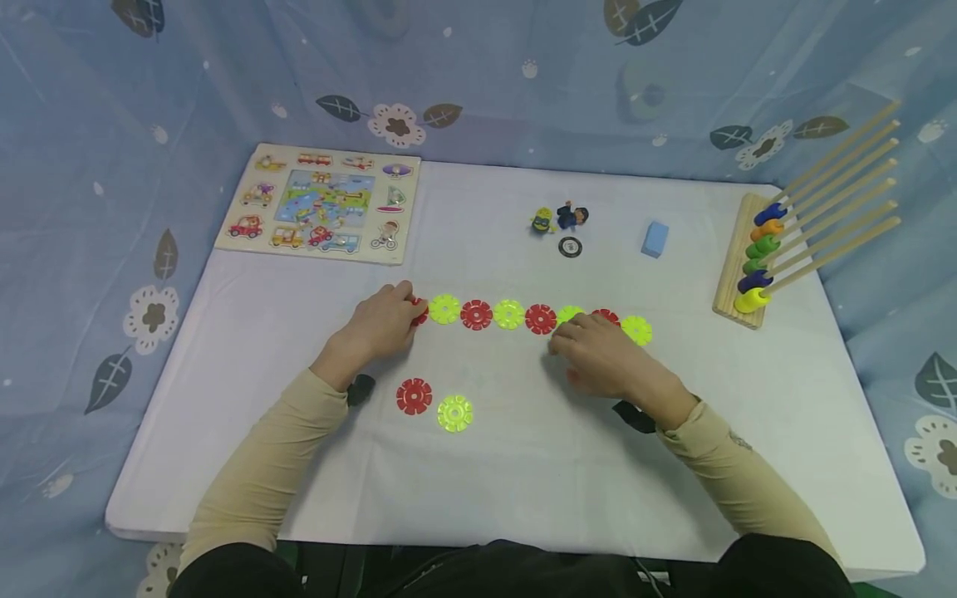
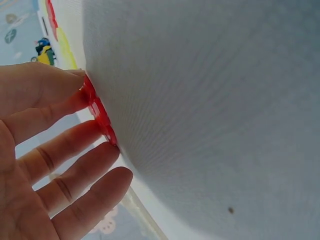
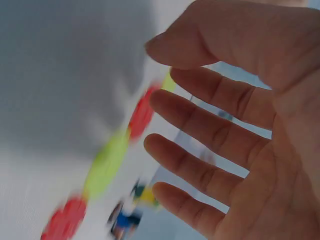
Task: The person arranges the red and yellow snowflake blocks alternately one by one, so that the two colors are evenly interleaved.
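Observation:
A row of alternating red and yellow-green notched plastic discs lies across the white table. My left hand is at the row's left end, its fingertips touching the edge of a red disc; its fingers are fairly straight. Beside that disc lies a yellow-green disc, then a red disc. Over the right part of the row hovers my right hand, fingers spread and holding nothing. It partly covers a yellow-green disc and a red disc. A yellow-green disc forms the right end.
Nearer me lie a loose red disc and a yellow-green disc. A picture puzzle board is at the back left. Two small figures, a round black-rimmed piece, a blue block and a wooden peg stand are further back.

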A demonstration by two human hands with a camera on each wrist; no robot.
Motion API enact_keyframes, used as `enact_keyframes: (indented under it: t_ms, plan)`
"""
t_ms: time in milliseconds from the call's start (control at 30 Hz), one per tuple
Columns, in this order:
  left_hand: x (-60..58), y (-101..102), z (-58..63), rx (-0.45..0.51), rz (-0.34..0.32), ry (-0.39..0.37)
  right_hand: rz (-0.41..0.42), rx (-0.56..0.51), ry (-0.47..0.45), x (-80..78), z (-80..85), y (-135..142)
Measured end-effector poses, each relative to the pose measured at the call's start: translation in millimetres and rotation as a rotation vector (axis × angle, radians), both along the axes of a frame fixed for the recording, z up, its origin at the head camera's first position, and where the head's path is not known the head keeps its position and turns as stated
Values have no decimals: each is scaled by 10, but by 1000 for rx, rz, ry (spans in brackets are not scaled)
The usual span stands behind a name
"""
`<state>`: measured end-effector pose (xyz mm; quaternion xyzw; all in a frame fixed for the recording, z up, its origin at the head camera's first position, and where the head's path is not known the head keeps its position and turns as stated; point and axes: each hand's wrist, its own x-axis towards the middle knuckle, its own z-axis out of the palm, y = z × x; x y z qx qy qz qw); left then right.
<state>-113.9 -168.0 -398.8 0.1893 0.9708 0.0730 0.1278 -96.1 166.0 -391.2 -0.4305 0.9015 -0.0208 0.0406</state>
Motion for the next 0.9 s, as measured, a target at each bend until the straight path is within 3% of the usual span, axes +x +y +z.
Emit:
enact_keyframes:
  t_ms: [233, 600, 900]
  plan:
    - [-18, 8, -4, -11, -2, -4, 173, 25, -15, 135, -37, -417]
    - [-62, -16, 38, -50, -6, -26, 339, 96, -17, 273, -88, -1073]
    - [-93, -18, 36, -51, -14, -23, 422, 107, 115, 313, -155, -1542]
